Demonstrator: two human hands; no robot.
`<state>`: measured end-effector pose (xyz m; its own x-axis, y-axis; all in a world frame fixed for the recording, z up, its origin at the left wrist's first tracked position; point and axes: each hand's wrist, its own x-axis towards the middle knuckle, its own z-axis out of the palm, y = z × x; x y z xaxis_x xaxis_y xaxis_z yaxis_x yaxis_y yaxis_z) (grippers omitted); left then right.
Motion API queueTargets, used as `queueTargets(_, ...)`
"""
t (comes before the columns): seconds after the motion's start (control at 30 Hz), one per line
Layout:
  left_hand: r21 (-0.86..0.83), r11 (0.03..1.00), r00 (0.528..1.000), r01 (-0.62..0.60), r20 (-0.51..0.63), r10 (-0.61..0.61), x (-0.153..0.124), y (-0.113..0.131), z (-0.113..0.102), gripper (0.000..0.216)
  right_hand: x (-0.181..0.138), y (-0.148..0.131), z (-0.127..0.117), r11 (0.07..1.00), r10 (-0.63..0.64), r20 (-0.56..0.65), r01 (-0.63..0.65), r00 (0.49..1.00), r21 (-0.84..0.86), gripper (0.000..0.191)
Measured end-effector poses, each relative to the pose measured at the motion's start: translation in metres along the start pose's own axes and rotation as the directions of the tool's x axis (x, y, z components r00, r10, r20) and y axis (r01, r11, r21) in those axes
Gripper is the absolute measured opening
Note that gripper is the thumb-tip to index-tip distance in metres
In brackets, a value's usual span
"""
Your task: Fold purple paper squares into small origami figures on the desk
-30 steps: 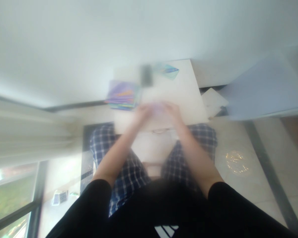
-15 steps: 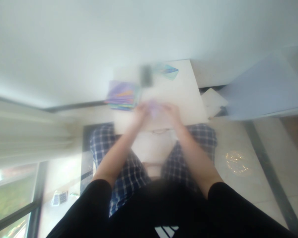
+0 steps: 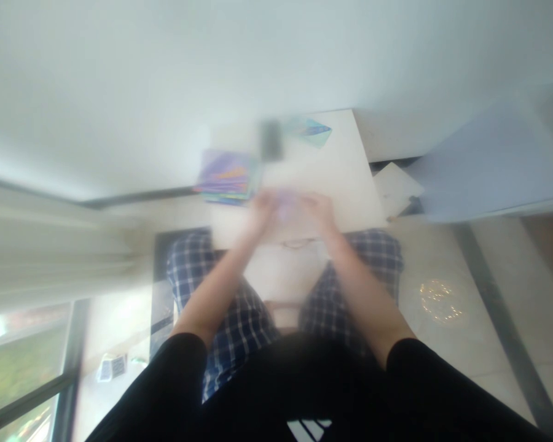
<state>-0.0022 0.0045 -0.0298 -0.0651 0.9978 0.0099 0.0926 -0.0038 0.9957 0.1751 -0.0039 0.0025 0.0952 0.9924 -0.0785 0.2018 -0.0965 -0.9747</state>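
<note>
Between my two hands, low over the near part of a small white table [image 3: 350, 184], is a small pale purple piece [image 3: 286, 202], likely thin like paper, though blur hides its shape. My left hand [image 3: 263, 205] is closed at its left side and my right hand [image 3: 319, 207] is closed at its right side. Single fingers are too hazy to make out. Left of my left hand lies a stack of colourful sheets [image 3: 228, 177], purple on top. A light teal and blue folded-looking piece [image 3: 316, 132] rests at the back of the table.
A dark blurred block [image 3: 271, 140] stands at the table's back. Beyond the table rises a white wall [image 3: 276, 55]. A large grey-blue panel [image 3: 498, 166] and a white square piece [image 3: 394, 187] are at the right. A glittering clump [image 3: 440, 301] lies on the floor.
The purple piece between my hands looks slightly different in outline, a little more compact. Both hands stay in nearly the same place.
</note>
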Motion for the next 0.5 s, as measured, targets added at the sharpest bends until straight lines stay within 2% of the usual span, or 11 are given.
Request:
queueTargets(0.27,0.043,0.998,0.999,-0.037,0.01,0.037,-0.0034,0.0005,0.0003,0.036,0.0005,0.0007,0.0004,1.0,-0.005,0.003,0.005,1.0,0.001,0.029)
queueTargets(0.4,-0.024,1.0,0.999,0.002,0.053,-0.001,-0.0034,0.0062,0.0012,0.039,0.0009,0.0026,0.0006,1.0,0.019,-0.004,-0.019,1.0,-0.004,0.033)
queueTargets(0.5,-0.017,0.999,0.999,0.039,0.034,-0.038,-0.0028,0.0063,0.0009,0.04,0.0011,0.0049,0.0003,1.0,0.027,0.007,-0.027,1.0,-0.002,0.036)
